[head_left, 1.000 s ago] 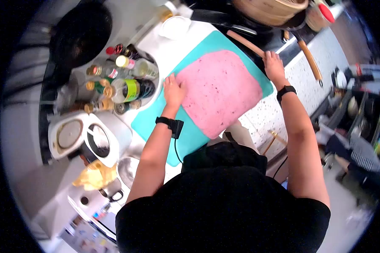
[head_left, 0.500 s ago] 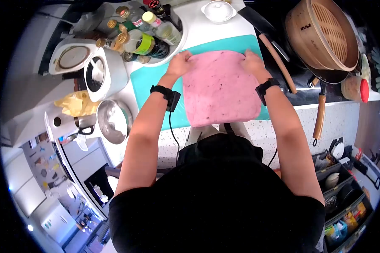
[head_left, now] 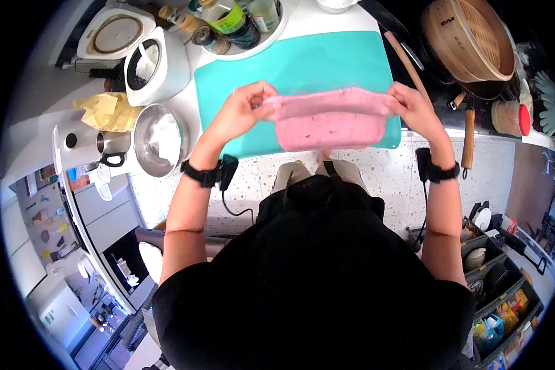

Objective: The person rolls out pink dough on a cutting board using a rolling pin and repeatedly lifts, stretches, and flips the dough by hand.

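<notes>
A pink sheet of dough [head_left: 330, 131] with dark specks lies on the near part of the teal mat [head_left: 302, 61]. Its far edge is raised and folded back toward my body. My left hand [head_left: 248, 106] pinches the left corner of that edge between thumb and fingers. At the right corner, my right hand [head_left: 410, 108] grips the dough the same way. Between my hands the lifted edge stretches in a slightly blurred band. The dough's near edge lies by the counter's front edge.
To the left stand a steel bowl [head_left: 157, 140] with white powder, a steel mug [head_left: 113, 145], a white canister [head_left: 172, 71] and a tray of bottles [head_left: 228, 24]. On the right are a wooden rolling pin [head_left: 407, 65], a bamboo steamer [head_left: 438, 37] and a red-lidded jar [head_left: 509, 118].
Both hands have lifted the dough's far edge and drawn it toward my body, folding the sheet over. More of the teal mat now shows behind it. The camera view has shifted too.
</notes>
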`<action>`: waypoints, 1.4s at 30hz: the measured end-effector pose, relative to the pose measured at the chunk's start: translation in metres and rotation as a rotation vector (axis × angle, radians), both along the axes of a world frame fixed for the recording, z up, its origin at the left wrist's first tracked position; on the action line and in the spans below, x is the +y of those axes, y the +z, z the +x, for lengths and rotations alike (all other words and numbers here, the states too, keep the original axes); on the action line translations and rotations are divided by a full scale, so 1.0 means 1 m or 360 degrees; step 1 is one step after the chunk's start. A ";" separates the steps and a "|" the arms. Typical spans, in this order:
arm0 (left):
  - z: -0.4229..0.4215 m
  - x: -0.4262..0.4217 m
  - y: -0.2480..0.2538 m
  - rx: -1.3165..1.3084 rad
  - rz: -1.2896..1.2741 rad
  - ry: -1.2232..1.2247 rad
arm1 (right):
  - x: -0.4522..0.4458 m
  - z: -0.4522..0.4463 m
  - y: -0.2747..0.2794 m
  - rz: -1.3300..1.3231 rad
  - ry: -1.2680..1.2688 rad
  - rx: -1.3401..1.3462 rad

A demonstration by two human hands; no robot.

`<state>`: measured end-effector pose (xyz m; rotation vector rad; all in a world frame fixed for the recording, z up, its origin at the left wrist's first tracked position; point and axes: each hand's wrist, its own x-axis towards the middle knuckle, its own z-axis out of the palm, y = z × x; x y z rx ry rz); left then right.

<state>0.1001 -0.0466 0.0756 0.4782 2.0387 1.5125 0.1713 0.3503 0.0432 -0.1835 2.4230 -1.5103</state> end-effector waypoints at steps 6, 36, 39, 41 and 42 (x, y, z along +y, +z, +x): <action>0.072 -0.045 0.094 -0.0285 0.0290 -0.0262 | -0.026 0.086 0.122 -0.0008 0.0173 -0.0156; 0.121 -0.069 -0.137 0.0604 -0.0776 0.0103 | -0.075 0.063 -0.055 0.0629 0.0411 0.0174; 0.123 -0.057 -0.166 0.0508 -0.0817 0.0695 | -0.079 -0.049 -0.049 0.0627 0.0352 -0.0040; 0.116 -0.045 -0.182 0.0505 -0.0772 0.0872 | -0.093 -0.112 -0.060 0.0675 0.0413 0.0218; 0.112 -0.039 -0.188 0.0568 -0.0860 0.0917 | -0.106 -0.142 -0.062 0.0717 0.0460 0.0307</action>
